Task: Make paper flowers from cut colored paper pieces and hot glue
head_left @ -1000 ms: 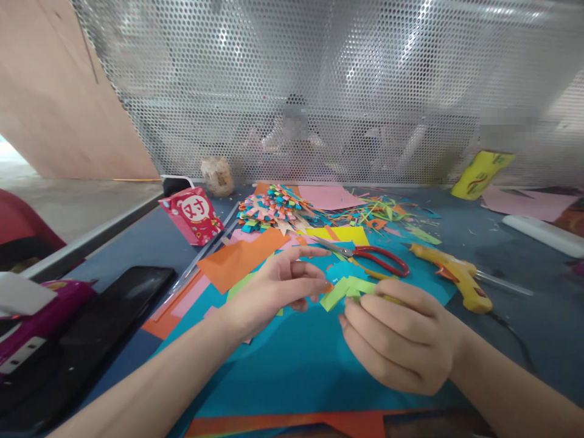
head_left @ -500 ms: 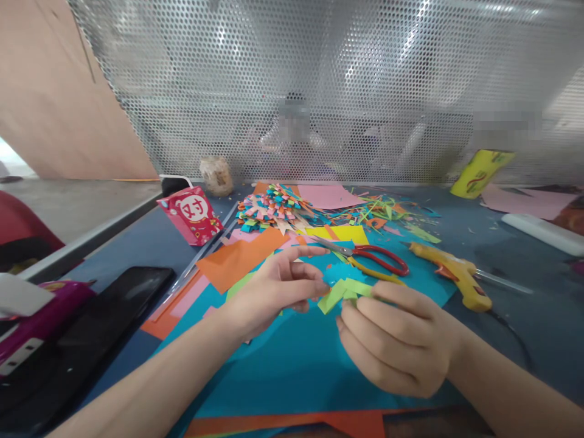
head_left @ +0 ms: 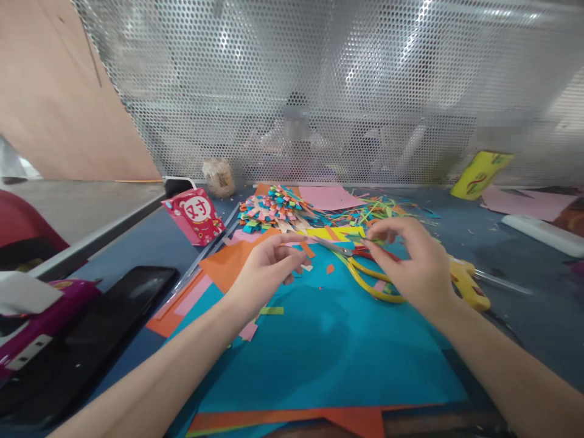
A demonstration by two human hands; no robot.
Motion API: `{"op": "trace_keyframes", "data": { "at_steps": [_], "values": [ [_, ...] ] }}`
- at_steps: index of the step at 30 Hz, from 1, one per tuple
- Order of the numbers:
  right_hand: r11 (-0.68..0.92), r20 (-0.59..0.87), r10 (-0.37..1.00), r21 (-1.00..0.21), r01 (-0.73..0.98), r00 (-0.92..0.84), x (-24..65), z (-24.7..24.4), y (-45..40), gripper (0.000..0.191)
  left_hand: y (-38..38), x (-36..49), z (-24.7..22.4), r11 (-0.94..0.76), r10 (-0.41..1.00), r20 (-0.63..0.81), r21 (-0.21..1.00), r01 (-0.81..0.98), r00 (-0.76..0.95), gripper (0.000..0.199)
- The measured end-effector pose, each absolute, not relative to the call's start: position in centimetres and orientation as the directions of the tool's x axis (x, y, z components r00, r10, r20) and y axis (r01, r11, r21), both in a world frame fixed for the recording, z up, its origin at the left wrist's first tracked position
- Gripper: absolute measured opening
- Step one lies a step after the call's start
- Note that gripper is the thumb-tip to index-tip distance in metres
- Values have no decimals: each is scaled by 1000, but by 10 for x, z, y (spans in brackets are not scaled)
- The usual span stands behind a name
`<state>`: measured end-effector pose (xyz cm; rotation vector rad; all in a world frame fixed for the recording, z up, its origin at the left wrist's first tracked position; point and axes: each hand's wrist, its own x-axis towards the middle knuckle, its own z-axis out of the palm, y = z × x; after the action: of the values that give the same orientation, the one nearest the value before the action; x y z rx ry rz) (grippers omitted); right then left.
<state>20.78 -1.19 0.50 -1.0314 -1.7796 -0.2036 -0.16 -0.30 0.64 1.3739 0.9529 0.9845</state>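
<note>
My left hand [head_left: 272,263] hovers over the blue paper sheet [head_left: 292,371], fingers apart and holding nothing. To the right, my right hand [head_left: 413,258] is raised beside the scissors, thumb and forefinger curled together around a small bit of green paper [head_left: 373,241], mostly hidden by the fingers. Red-handled scissors [head_left: 338,247] lie under that hand, their handles partly covered. Yellow scissor handles [head_left: 376,291] show just below. Small orange, pink and green scraps are scattered on the blue sheet, including a green strip [head_left: 272,310] near my left wrist.
A fringed multicoloured paper pile [head_left: 278,210] and shredded strips [head_left: 378,210] lie at the back. A yellow glue gun [head_left: 469,286] is at right. Leftward are a red packet [head_left: 194,216] and a black phone [head_left: 123,328]. A perforated metal screen [head_left: 319,79] stands behind.
My right hand has moved up and away, carrying the green paper strips toward the scissors. A small blue paper piece has left the middle of the sheet, uncovering the yellow handles.
</note>
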Motion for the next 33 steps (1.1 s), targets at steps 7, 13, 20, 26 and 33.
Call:
{"op": "trace_keyframes", "data": {
  "at_steps": [7,13,20,26,33],
  "values": [
    [263,257,965,-929,260,-56,198,2,-6,21,-4,0,2,-206,928,157,972,114,339,39],
    [181,158,977,-971,157,-144,188,-4,-10,26,-3,2,-1,-185,939,135,974,132,317,39],
    [223,168,947,-957,185,-274,188,-11,-10,19,-4,3,-3,-225,931,168,963,146,325,39],
    [216,161,942,-962,164,-294,187,-10,-13,20,-3,2,-6,-197,930,129,965,172,343,37],
    [194,139,946,-967,166,-293,187,-7,-13,20,-2,0,-4,-329,906,243,920,214,347,38]
  ]
}}
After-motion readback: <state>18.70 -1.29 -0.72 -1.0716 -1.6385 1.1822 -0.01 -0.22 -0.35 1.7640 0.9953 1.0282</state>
